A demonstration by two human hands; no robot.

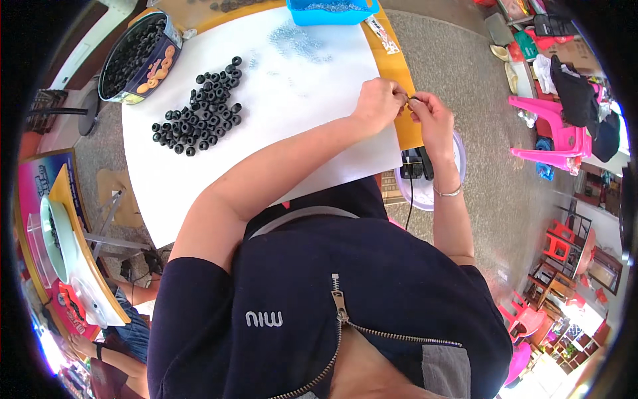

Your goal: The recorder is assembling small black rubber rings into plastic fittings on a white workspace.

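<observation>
Both hands are up at the right edge of the worktop (pixel 279 159), right where the white sheet gives way to a strip of brown card (pixel 399 73). The left hand (pixel 377 103) and the right hand (pixel 430 118) meet fingertip to fingertip, fingers pinched nearly shut around a small dark piece (pixel 411 100); it looks like one of the black rings, though it is too tiny here to be sure. That piece sits just past the white sheet's right edge, over the brown strip, held in the air between the two hands. A bangle (pixel 448 193) circles the right wrist, and below that wrist a pale round tub (pixel 458 163) with dark items inside sits lower than the worktop, close to its edge. Over on the left half of the sheet lies a loose heap of black rings (pixel 206 110), well apart from the hands, with a wide bare stretch of white between heap and fingers. At the far left corner a round tin (pixel 136 60) full of more black rings stands touching the sheet's edge. At the far edge a blue tray (pixel 332 12) of small silvery parts sits, and a scatter of silvery bits (pixel 299 43) lies just in front of it. Right of the worktop the speckled floor (pixel 465 80) is open out to the pink plastic chairs (pixel 551 136).
</observation>
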